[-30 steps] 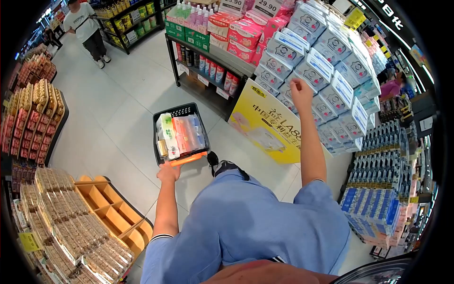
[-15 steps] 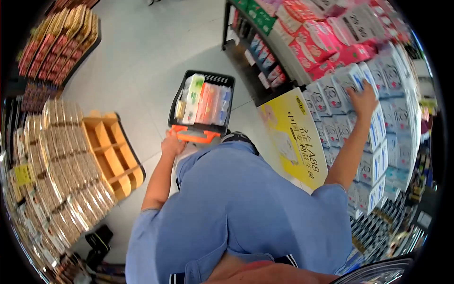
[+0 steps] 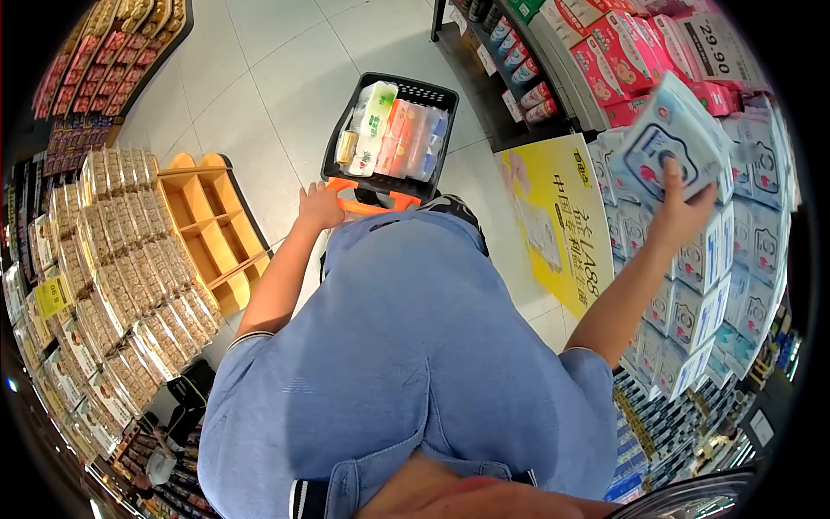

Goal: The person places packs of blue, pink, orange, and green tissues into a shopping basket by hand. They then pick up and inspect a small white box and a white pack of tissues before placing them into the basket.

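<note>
The display stack point(image 3: 756, 233) of pale blue packs stands at the person's right, behind the yellow sign point(image 3: 562, 229). Packets point(image 3: 130, 277) and a wooden rack point(image 3: 212, 229) occupy the left side. The black basket point(image 3: 449, 130) is ahead of the torso, its orange handle point(image 3: 361, 207) toward the person. It contains a green-and-white package point(image 3: 376, 117), an orange-and-white package point(image 3: 398, 138) and other wrapped goods.

Change of state: one blue pack point(image 3: 648, 160) is now raised off the stack, tilted, printed face visible. The right hand point(image 3: 681, 216) was reaching onto the stack; it now grips the pack by a lower corner, thumb on the printed face. The pack's support therefore appears to depend on this grip. The left hand point(image 3: 320, 208) is closed on the handle, near its left end.
</note>
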### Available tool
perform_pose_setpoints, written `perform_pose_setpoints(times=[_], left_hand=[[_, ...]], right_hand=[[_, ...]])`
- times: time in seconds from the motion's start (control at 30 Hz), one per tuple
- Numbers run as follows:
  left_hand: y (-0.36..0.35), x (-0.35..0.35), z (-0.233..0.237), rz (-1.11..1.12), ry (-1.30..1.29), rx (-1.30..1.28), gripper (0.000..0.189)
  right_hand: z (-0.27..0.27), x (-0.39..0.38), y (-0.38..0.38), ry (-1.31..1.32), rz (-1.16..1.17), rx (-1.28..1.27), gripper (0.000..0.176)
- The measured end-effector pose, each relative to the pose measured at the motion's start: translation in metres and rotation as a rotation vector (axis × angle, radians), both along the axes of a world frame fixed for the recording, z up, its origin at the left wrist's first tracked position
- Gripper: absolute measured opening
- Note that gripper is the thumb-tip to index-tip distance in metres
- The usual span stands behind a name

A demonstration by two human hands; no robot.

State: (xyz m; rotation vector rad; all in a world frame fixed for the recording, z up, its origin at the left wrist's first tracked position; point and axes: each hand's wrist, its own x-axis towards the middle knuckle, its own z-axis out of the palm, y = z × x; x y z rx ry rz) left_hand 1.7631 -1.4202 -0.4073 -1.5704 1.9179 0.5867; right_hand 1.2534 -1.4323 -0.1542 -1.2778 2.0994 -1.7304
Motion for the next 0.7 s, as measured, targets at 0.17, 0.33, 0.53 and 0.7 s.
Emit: perform_pose_setpoints(times=[0.17, 0.33, 0.53, 0.7], left_hand=[[-0.026, -0.068, 0.085, 0.713, 1.206, 0.192, 0.065], [-0.025, -0.123, 0.146, 0.983, 1.670, 0.283, 0.072], [-0.002, -0.106, 0.164, 0.903, 1.577, 0.097, 0.074], [0.012, -0.110, 0.181, 0.178, 1.120, -0.648, 0.084]], right_hand=[[-0.067, 0.108, -0.009, -0.992, 0.355, 0.235, 0.039], [-0.106, 0.197, -0.002, -1.284, 0.636, 0.469, 0.049], [-0.107, 0.201, 0.002, -1.187, 0.862, 0.529, 0.050], [-0.145, 0.179, 0.006, -1.371, 1.095, 0.409, 0.049]])
